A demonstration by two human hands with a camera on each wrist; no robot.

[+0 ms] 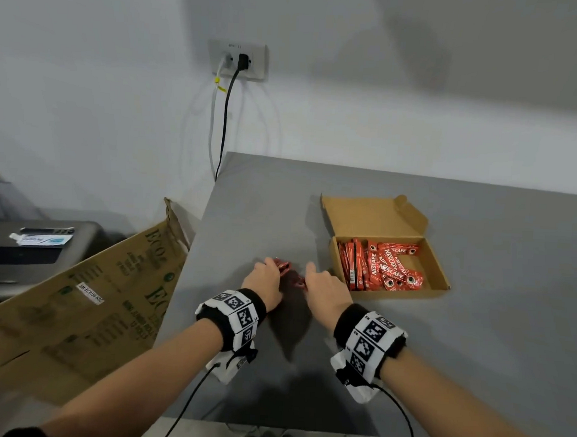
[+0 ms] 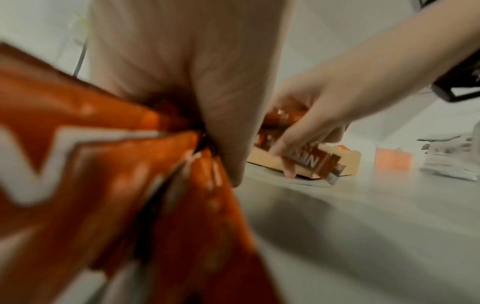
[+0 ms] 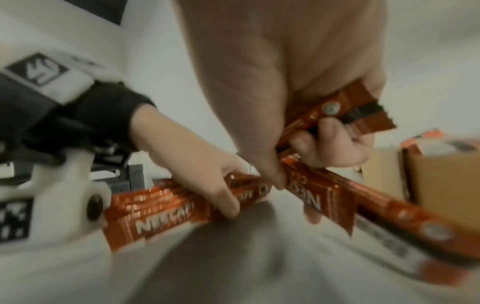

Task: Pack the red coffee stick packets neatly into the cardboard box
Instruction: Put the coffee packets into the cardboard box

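An open cardboard box (image 1: 439, 271) sits on the grey table, holding several red coffee stick packets (image 1: 383, 266), some upright at its left, others lying loose. Just left of the box, both hands work on a small pile of red packets (image 1: 286, 268). My left hand (image 1: 265, 277) grips a bunch of packets (image 3: 166, 207), seen close and blurred as red packets (image 2: 109, 185) in the left wrist view. My right hand (image 1: 324, 283) pinches other packets (image 3: 335, 115) between thumb and curled fingers, beside the box wall (image 3: 441, 176).
The box lid (image 1: 367, 215) lies open towards the wall. A big brown carton flap (image 1: 85, 301) leans at the table's left edge. A wall socket (image 1: 237, 59) with two cables hangs behind. Grey tabletop (image 1: 491, 346) extends right and towards me.
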